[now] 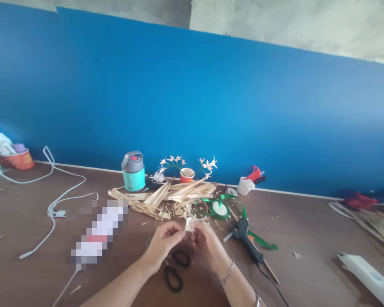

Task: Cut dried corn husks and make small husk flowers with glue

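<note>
Between my two hands is a small cream-coloured flower-like piece (pixel 188 224), pale like the husks behind it. My left hand (pixel 164 242) pinches it from the left with thumb and forefinger. My right hand (pixel 208 244), with a bracelet at the wrist, has its fingertips closed on the piece's other side. Black-handled scissors (pixel 173 278) lie just below my hands, their blades mostly hidden. Beyond my fingers spreads a pile of dried corn husks (pixel 160 200) with small scraps. Several finished-looking pale flowers on green stems (pixel 208 164) stand in a paper cup (pixel 187 175).
A black glue gun (pixel 248 241) with its cord lies to the right, near green ribbon (pixel 220 209). A teal jar (pixel 133 175) stands at the back. White cables (pixel 53 204) cross the left side. A white box (pixel 368 277) lies at far right.
</note>
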Available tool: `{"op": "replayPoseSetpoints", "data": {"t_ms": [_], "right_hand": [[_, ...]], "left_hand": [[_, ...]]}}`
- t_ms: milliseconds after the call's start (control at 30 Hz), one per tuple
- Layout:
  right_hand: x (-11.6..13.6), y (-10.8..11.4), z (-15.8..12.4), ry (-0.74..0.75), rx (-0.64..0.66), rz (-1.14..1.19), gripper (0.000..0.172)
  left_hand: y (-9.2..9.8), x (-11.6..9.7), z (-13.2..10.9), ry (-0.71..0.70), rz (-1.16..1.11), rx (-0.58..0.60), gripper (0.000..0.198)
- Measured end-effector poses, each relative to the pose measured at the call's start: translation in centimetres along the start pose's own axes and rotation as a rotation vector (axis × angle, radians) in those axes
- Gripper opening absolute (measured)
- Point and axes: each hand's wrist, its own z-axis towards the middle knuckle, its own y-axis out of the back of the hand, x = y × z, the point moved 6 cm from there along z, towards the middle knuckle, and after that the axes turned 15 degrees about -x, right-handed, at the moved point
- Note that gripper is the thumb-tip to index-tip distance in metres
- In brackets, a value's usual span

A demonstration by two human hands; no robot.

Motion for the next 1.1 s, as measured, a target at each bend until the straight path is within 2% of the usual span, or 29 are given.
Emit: {"op": "replayPoseSetpoints", "data": {"t_ms": [200,400,600,733,900,1100], "right_hand": [[0.0,0.3,0.0,0.023,-0.028,0.007,0.013],[0.6,-0.1,-0.4,0.082,0.012,-0.043,0.018],[0.2,0.3,0.0,0.073,-0.018,-0.061,0.010],[-0.1,0.7,0.3,0.059,-0.059,-0.037,0.013],[-0.1,0.3,0.2,0.058,0.001,-0.011,0.014],[0.1,0.0,-0.2,0.079,0.033,-0.079,0.009]], "left_hand": [[-0.2,0.3,0.0,0.033,-0.007,0.031,0.021],[-0.3,-0.2,-0.2,0.018,-0.050,0.078,0.017],[-0.3,0.1,0.0,0.022,-0.020,0.053,0.018],[0.2,-0.1,0.3,-0.034,0.079,-0.033,0.020],[0.6,-0.2,0.6,-0.060,0.091,-0.081,0.021],[0.6,0.3,0.6,-0.084,0.040,-0.042,0.024]]}}
